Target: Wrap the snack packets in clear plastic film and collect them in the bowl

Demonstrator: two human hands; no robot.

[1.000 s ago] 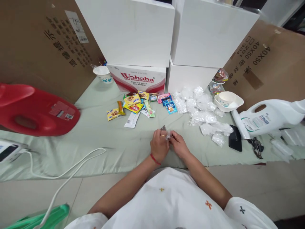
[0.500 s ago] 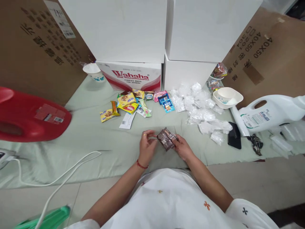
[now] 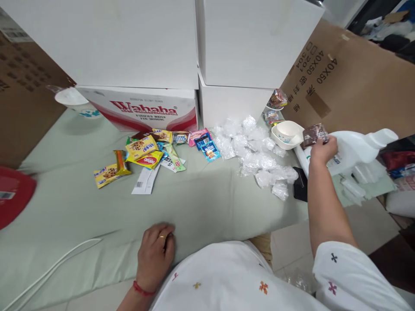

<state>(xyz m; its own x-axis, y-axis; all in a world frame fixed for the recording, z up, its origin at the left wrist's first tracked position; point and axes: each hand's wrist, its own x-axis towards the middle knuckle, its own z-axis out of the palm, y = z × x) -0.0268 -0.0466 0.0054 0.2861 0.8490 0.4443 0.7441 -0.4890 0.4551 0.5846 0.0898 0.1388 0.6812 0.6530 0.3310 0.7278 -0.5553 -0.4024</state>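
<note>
R arm (image 3: 329, 205) extended fwd; R hand (image 3: 325, 150) pinching brown pkt (image 3: 313, 134). L hand (image 3: 155, 255) on cloth (image 3: 201, 211), fingers curled tog.

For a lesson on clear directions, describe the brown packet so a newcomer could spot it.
Find the white jug at the right. By its left end, the right hand holds the packet; unlike the pale bowls beside it, it is dark brown.

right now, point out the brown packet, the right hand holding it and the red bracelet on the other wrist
Brown packet (image 3: 313, 134): head view, on the middle of its wrapper
Right hand (image 3: 324, 150): head view, on the back of the hand
Red bracelet (image 3: 142, 292): head view, on its band
</note>
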